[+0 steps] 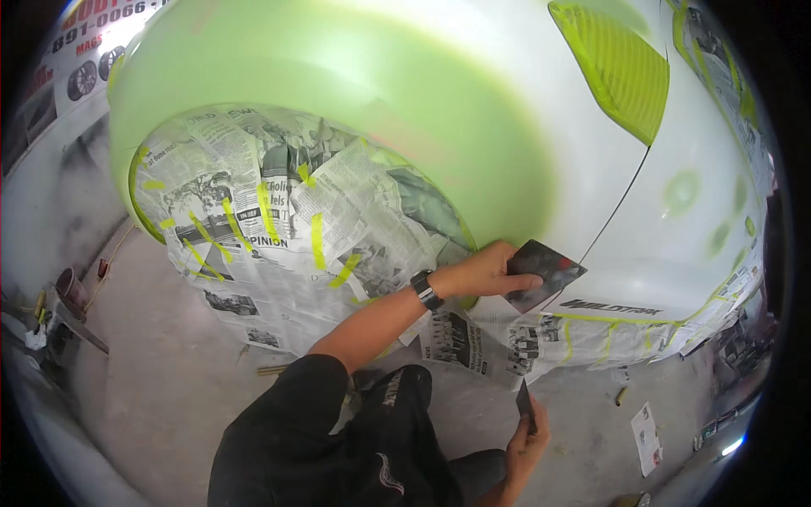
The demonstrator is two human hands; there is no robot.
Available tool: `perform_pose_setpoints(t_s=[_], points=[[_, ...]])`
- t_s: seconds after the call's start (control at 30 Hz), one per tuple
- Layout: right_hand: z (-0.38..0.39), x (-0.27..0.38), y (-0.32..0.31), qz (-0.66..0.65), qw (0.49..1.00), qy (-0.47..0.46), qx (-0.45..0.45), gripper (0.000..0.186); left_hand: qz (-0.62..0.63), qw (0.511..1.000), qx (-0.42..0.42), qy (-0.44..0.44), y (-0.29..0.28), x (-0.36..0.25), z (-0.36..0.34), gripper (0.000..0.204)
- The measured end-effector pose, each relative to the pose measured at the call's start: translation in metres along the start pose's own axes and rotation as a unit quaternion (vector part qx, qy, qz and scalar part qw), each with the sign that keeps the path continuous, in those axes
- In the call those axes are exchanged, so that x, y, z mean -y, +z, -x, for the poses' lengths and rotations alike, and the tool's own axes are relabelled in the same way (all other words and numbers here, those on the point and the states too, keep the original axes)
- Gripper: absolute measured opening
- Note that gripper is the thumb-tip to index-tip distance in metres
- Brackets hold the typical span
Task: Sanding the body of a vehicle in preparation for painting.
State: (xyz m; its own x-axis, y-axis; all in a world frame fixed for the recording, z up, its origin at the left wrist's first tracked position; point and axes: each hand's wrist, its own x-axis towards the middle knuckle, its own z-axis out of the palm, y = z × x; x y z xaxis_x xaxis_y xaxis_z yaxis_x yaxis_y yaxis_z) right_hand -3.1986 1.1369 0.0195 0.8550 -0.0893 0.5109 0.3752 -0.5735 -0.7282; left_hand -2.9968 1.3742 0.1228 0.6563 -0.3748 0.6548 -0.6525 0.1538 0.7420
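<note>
My left hand point(483, 270), with a black watch on its wrist, grips a dark square plate point(551, 260) between thumb and fingers. A small red spot shows on the plate. It is at the lower corner of the car's green-and-white painted body point(473, 110), by a thin panel seam; I cannot tell whether it touches. Lower down and to the right, my right hand point(527, 446) pinches a thin dark flat piece point(524, 400), seen nearly edge-on and held apart from the car.
Newspaper point(338, 194) fixed with yellow tape covers the wheel arch and hangs below the bumper. A lamp point(621, 72) is masked in yellow-green. Scraps and a loose paper sheet point(646, 439) lie on the concrete floor point(160, 338). A printed banner point(76, 51) stands at the far left.
</note>
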Motion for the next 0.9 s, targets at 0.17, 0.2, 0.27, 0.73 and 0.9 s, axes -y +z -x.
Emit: perform_pose_setpoints(t_s=[0.17, 0.2, 0.27, 0.73, 0.9], points=[[0.009, -0.006, -0.002, -0.028, 1.0, -0.001, 0.011, 0.034, -0.008, 1.0, -0.006, -0.009, 0.004, 0.006, -0.003, 0.04], [0.011, -0.006, -0.004, -0.015, 0.999, 0.015, 0.028, 0.033, -0.013, 1.0, -0.007, -0.008, 0.003, 0.01, -0.002, 0.04], [0.013, -0.009, -0.005, -0.003, 0.999, 0.03, 0.045, 0.032, -0.054, 0.997, 0.006, -0.06, 0.001, 0.011, -0.001, 0.039], [0.002, -0.017, -0.006, 0.007, 0.999, -0.031, 0.022, 0.037, -0.046, 0.997, 0.008, -0.058, 0.0, -0.01, -0.002, 0.059], [-0.015, -0.002, -0.004, 0.003, 1.0, -0.013, 0.004, 0.038, 0.026, 0.996, -0.042, 0.068, 0.005, -0.001, 0.0, 0.055]])
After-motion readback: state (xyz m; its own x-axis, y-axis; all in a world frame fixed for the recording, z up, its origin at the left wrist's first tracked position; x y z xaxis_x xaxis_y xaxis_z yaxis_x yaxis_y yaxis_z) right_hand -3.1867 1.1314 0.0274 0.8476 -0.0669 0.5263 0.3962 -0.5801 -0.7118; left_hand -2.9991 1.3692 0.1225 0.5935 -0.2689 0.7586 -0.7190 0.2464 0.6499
